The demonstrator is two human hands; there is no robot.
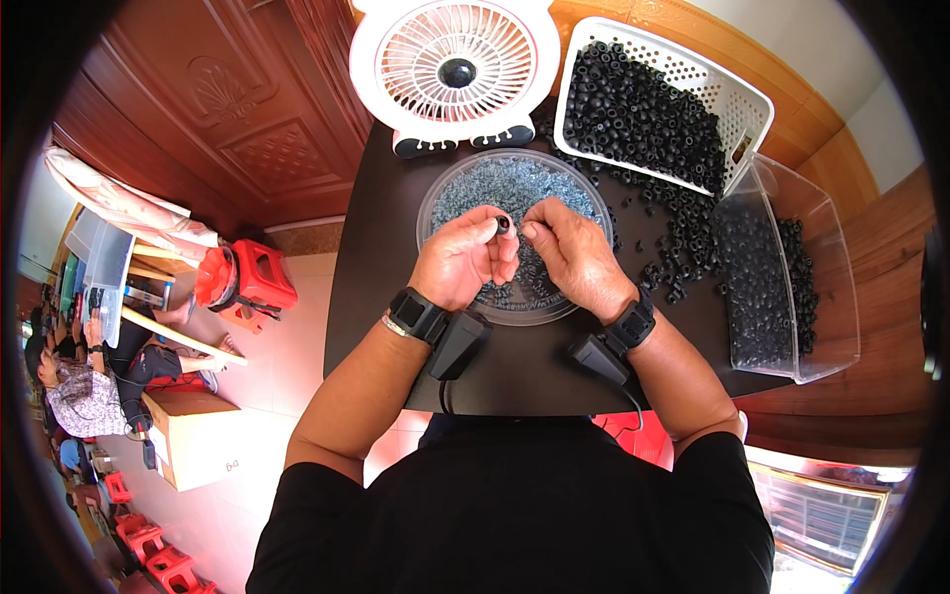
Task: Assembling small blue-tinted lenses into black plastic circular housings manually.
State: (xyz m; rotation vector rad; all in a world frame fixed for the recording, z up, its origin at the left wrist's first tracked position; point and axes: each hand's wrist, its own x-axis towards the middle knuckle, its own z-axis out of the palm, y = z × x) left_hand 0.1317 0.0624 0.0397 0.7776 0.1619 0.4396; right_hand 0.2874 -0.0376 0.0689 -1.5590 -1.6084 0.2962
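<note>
Left hand [463, 259]: curled narrow, thumb and fingertips pinching a small black ring, over the round dish.
Black ring [503, 225]: tiny, dark, short tube shape with a hole through its middle; it sits at the left hand's fingertips, just beside the right hand's thumb.
Right hand [572, 255]: fingers drawn together close against the ring; whether it holds a small piece, I cannot tell.
Round dish [432, 198]: clear, shallow, filled with small grey-blue pieces, directly under both hands.
White basket [754, 103]: beyond the right hand, heaped with black rings.
Clear tub [829, 247]: outward of the right hand, black rings inside.
Loose rings [673, 259]: scattered on the dark table [376, 267] near the right hand.
Fan [455, 67]: white, beyond both hands.
</note>
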